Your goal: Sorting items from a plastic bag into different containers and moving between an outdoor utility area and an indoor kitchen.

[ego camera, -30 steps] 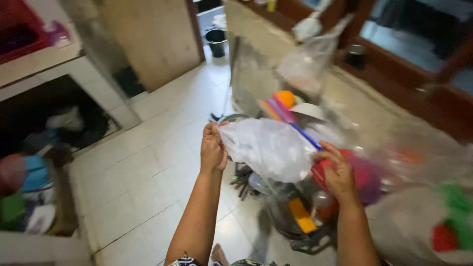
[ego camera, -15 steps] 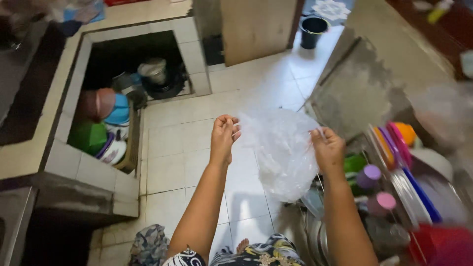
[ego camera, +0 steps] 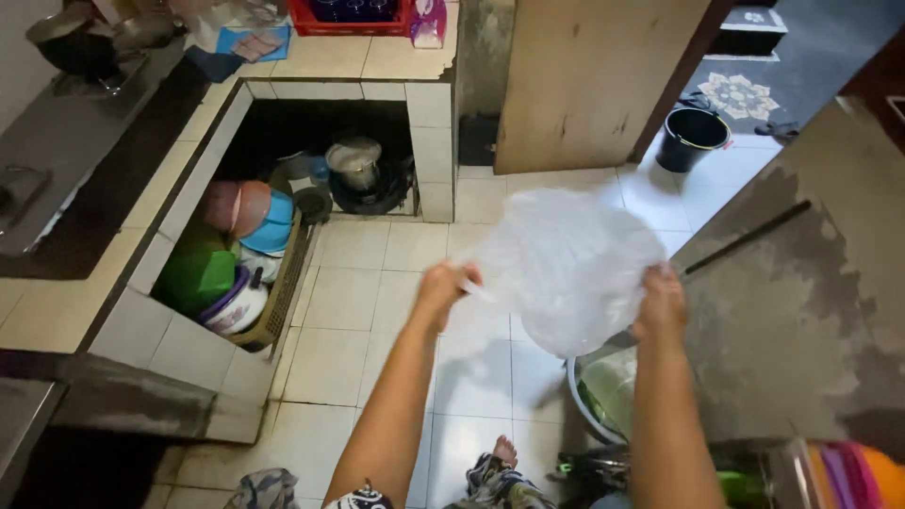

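A clear plastic bag hangs stretched between my two hands over the tiled floor. My left hand pinches its left edge with closed fingers. My right hand grips its right edge. The bag looks puffed and empty, with its lower part above a round basin on the floor.
A tiled counter on the left has an open niche with pots and coloured bowls in a basket. A red crate sits on top. A black bucket stands by a wooden door. A grey concrete wall and coloured plates are at right.
The view has swung left and up, away from the dish rack. Both hands kept hold of the bag and lifted it higher, spreading it wider.
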